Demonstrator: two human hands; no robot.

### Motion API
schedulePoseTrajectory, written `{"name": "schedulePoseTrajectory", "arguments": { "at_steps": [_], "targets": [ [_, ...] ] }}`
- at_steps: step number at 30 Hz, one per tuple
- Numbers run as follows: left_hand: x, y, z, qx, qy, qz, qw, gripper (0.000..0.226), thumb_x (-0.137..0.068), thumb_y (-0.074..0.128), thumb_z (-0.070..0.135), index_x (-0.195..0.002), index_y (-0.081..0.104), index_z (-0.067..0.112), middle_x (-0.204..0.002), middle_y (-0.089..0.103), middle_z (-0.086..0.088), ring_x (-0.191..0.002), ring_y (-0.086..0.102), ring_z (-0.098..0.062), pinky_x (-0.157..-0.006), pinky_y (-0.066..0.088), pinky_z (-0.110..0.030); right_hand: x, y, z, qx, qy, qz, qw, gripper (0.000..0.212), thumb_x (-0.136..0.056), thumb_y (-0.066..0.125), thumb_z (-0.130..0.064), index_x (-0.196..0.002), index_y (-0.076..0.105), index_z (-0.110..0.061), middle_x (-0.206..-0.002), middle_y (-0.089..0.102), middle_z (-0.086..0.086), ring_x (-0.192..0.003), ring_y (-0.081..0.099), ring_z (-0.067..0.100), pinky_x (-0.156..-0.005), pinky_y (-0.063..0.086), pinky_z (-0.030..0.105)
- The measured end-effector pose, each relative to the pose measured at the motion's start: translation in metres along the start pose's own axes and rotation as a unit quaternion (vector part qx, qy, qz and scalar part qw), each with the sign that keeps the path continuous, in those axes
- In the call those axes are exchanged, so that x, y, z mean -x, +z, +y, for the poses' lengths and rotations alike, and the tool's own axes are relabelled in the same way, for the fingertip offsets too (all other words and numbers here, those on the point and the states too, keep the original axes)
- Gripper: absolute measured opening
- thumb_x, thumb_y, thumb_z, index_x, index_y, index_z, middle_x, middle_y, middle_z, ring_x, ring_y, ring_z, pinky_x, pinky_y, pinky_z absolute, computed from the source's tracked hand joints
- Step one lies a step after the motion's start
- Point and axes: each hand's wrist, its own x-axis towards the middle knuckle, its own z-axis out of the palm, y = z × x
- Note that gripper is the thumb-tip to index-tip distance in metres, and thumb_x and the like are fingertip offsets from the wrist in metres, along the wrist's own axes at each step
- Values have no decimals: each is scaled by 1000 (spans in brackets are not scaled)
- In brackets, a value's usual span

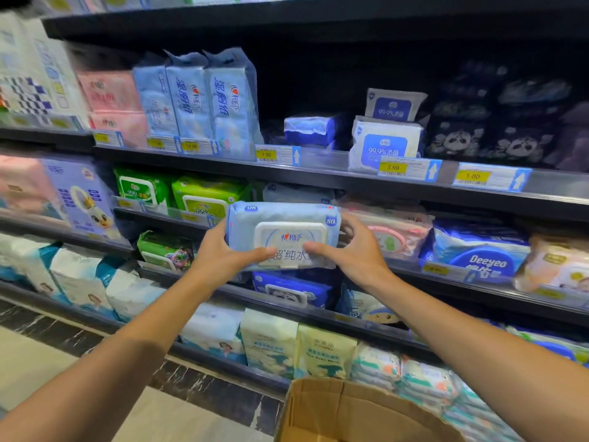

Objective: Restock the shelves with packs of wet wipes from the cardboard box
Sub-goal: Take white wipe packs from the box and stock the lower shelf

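Shop shelves [318, 175]; wipes pack [283, 234] gripped between left hand [220, 256], right hand [353, 250].

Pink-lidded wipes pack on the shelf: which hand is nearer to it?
Right. The right hand grips the held light blue pack at its right end, just beside the pink-lidded pack; the left hand grips the far end.

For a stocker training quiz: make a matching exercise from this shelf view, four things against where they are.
Things:
1. light blue wipes pack
2. cardboard box
3. Deeyeo pack
4. 99.9% white pack

Places:
A. bottom of view, below the arms
B. shelf above the held pack, right of centre
C. between the left hand and right hand
D. shelf to the right of the right hand

Pairs: 1-C, 2-A, 3-D, 4-B
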Motion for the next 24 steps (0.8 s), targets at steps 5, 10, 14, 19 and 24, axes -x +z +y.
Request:
{"name": "schedulePoseTrajectory", "arguments": {
  "at_steps": [5, 10, 14, 19, 24],
  "targets": [
    [-47, -6, -12, -7, -13, 66, 998, 42, -75, 84, 40, -105, 71, 15, -99, 75, -2, -79, 65, -11, -66, 51, -24, -29, 26, 0, -46, 76, 79, 993, 30, -69, 89, -38, -89, 73, -23, -90, 77, -7, -85, 73, 8, -82, 60, 37],
    [-77, -3, -20, -13, -9, 68, 998, 42, -83, 76, 45, -110, 68, 15, -98, 70, 0, -81, 63, -13, -62, 48, -21, -50, 41, 4, -70, 107, 102, 987, 65, -54, 81, -65, -102, 76, -21, -95, 78, -8, -91, 74, 14, -89, 58, 47],
    [-93, 5, -38, 29, -25, 70, 997, 53, -79, 75, 57, -117, 67, 20, -109, 73, 0, -96, 68, -16, -76, 56, -33, -60, 45, 2, -94, 98, 111, 985, 44, -68, 82, -48, -103, 73, -23, -99, 77, -7, -94, 73, 15, -84, 61, 44],
    [-110, 21, -47, 59, -41, 91, 993, 47, -90, 66, 50, -124, 57, 18, -110, 66, 4, -93, 63, -12, -69, 47, -22, -68, 45, 5, -97, 65, 126, 985, 36, -84, 79, -19, -117, 67, -14, -106, 73, -8, -98, 69, 6, -77, 56, 20],
    [-127, 24, -36, 39, -12, 53, 998, 45, -94, 64, 44, -130, 54, 20, -120, 63, 5, -102, 60, -10, -79, 46, -21, -73, 52, 7, -83, 36, 177, 980, 25, -88, 74, -13, -111, 66, -15, -103, 72, -7, -97, 69, 8, -87, 54, 22]
  ]
}}
